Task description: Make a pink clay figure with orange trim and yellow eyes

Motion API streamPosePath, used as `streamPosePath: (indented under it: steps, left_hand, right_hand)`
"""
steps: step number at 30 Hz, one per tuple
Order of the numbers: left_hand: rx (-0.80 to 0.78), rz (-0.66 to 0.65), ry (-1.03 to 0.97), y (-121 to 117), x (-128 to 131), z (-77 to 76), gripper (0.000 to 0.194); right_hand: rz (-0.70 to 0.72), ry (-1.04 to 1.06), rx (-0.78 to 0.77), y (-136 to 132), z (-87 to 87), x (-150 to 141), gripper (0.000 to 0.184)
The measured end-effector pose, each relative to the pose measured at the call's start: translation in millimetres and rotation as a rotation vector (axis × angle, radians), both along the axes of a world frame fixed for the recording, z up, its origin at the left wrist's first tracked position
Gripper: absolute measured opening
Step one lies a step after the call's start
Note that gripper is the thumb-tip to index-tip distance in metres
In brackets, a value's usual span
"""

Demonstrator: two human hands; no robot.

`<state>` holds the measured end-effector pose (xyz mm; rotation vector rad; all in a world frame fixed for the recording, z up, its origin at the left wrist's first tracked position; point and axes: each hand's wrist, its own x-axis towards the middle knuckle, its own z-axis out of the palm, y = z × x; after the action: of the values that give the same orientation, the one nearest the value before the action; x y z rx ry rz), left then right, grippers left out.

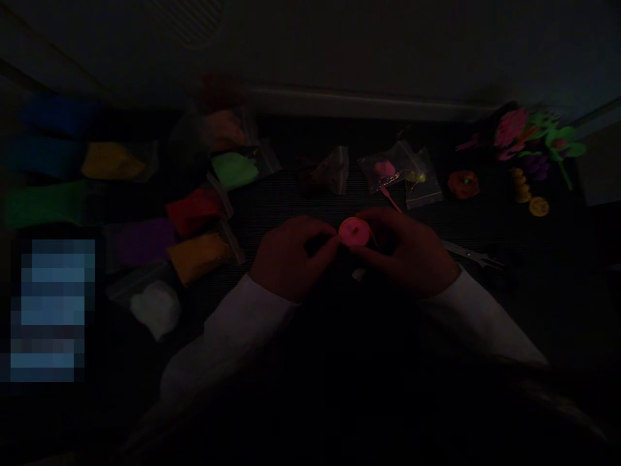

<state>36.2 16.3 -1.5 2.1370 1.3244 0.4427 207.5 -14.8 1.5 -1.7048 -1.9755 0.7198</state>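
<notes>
Dim light leaves the dark, ribbed counter (281, 202) mostly in shadow, with a plain wall (369, 48) beyond it. From the head camera, the only view, a pink disc (353, 234) with an orange edge sits between the person's two hands, near the middle of the picture. The left hand (295, 257) has its grip closed on the disc's left edge, thumb and finger pinched together; the right hand (410, 252) grips the opposite edge, its fingers curled around. Holding it by the rim from both sides probably steadies it while leaving its face, with a small darker bump, uncovered. Whether the orange edging is a separate strip is too dark to tell.

Just on the person's side of the disc lies a small white piece (359, 274). To its right, past the right hand, are scissors (480, 259), likely put there to be within easy reach. Well left of the disc, zip bags of red (194, 210), orange (198, 257), purple (145, 241) and white material (158, 307) lie grouped, perhaps to keep the colours apart. Far right of the disc, a yellow smiley disc (539, 206) and a pink flower (512, 128) rest, apparently set aside from the working spot.
</notes>
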Motion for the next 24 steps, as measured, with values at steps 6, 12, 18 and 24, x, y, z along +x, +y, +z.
streamPosePath:
  steps: [6, 12, 18, 24]
  left_hand:
    - [0.025, -0.009, 0.0, -0.1, -1.9, -0.7, 0.019]
    - [-0.004, 0.009, 0.008, 0.3, -2.3, 1.1, 0.017]
    - [0.0, 0.006, 0.007, 0.5, -0.9, 1.0, 0.017]
    - [0.003, -0.004, 0.011, 0.3, -1.1, 0.9, 0.018]
  right_hand:
    - [-0.003, -0.01, 0.012, -1.3, 0.8, 0.0, 0.034]
    - [0.0, -0.005, -0.002, -0.4, 1.4, 0.1, 0.035]
    - [0.001, 0.008, 0.002, -0.5, -0.3, 0.2, 0.034]
    - [0.002, 0.001, 0.003, -0.5, -0.1, 0.1, 0.034]
